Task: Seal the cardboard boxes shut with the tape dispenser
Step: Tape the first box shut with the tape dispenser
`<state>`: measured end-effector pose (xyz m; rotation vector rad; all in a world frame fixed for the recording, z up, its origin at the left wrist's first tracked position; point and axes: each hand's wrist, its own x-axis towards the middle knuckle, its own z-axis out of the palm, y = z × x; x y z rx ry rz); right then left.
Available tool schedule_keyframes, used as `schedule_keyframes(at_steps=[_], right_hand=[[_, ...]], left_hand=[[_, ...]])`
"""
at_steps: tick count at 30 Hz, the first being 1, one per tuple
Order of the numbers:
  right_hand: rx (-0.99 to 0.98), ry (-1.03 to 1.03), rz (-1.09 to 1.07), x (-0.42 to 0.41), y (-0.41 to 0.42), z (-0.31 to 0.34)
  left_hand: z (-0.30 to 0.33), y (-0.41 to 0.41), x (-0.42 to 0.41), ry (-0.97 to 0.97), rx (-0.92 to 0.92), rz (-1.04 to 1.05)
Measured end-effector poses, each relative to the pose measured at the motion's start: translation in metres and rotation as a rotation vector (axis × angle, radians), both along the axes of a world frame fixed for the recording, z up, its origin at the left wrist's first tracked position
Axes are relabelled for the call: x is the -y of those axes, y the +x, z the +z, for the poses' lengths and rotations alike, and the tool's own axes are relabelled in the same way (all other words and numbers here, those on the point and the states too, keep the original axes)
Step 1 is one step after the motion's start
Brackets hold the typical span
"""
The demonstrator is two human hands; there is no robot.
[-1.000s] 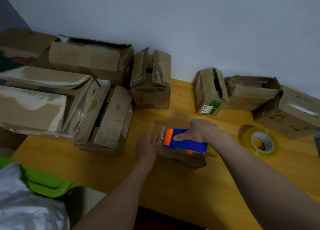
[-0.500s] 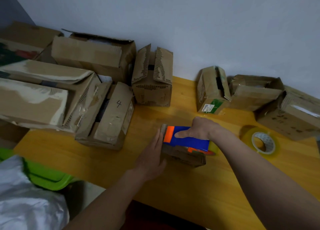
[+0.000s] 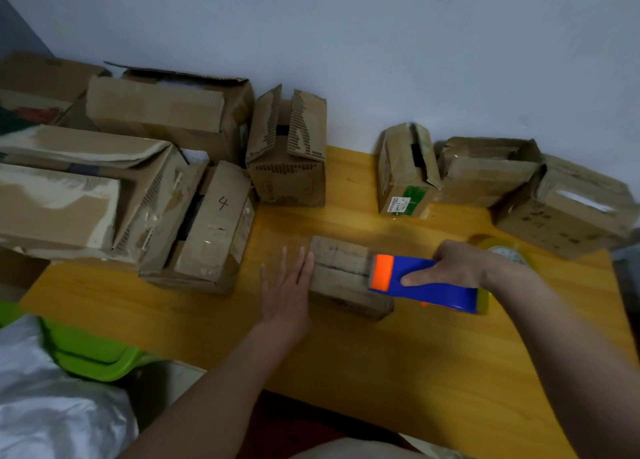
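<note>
On the yellow wooden table (image 3: 433, 372) a small cardboard box (image 3: 341, 278) sits in front of the person, its top flaps lying closed with a dark seam running across them. The left hand (image 3: 285, 287) lies flat beside the box's left end, fingers straight and slightly spread, their edge touching the cardboard. The right hand (image 3: 453, 266) grips the blue tape dispenser (image 3: 426, 282), fingers curled over its top and thumb along the blue side; its orange front end sits at the right end of the box top, while the body reaches out past the box toward the right.

Behind that hand a spare roll of tape (image 3: 507, 250) lies flat on the table, partly hidden. Along the wall stand more worn boxes: one with its flaps standing up (image 3: 287, 153), one with a green label (image 3: 405, 174), and two more to its right (image 3: 488, 171) (image 3: 568, 205). On the left a pile of bigger boxes crowds the table end, among them one marked with a 4 (image 3: 214, 230). Below the table edge on the left sit a green bin (image 3: 93, 351) and something silvery and crumpled (image 3: 52, 406)
</note>
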<state>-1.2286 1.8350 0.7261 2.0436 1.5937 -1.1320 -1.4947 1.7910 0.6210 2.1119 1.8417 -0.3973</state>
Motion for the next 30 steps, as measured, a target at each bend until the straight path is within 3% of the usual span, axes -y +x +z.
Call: schedule_keyframes(at_steps=[5, 8, 11, 17, 25, 30], right_hand=[[-0.041, 0.012, -0.079, 0.010, 0.013, -0.010], [-0.076, -0.001, -0.109, 0.009, 0.016, -0.008], [-0.128, -0.020, -0.129, 0.009, 0.020, -0.011], [-0.219, -0.008, -0.219, 0.015, 0.027, -0.022], [-0.167, -0.067, -0.219, 0.042, 0.087, -0.016], [-0.209, -0.023, -0.223, 0.040, 0.072, -0.030]], left_hand=[[0.006, 0.021, -0.001, -0.021, -0.045, 0.020], [0.007, 0.042, -0.002, 0.107, 0.041, -0.155], [0.003, 0.059, -0.007, 0.049, 0.112, -0.313], [-0.005, 0.064, -0.021, 0.056, 0.120, -0.310], [-0.007, 0.064, -0.022, 0.072, 0.113, -0.290], [-0.005, 0.059, -0.023, 0.111, 0.100, -0.220]])
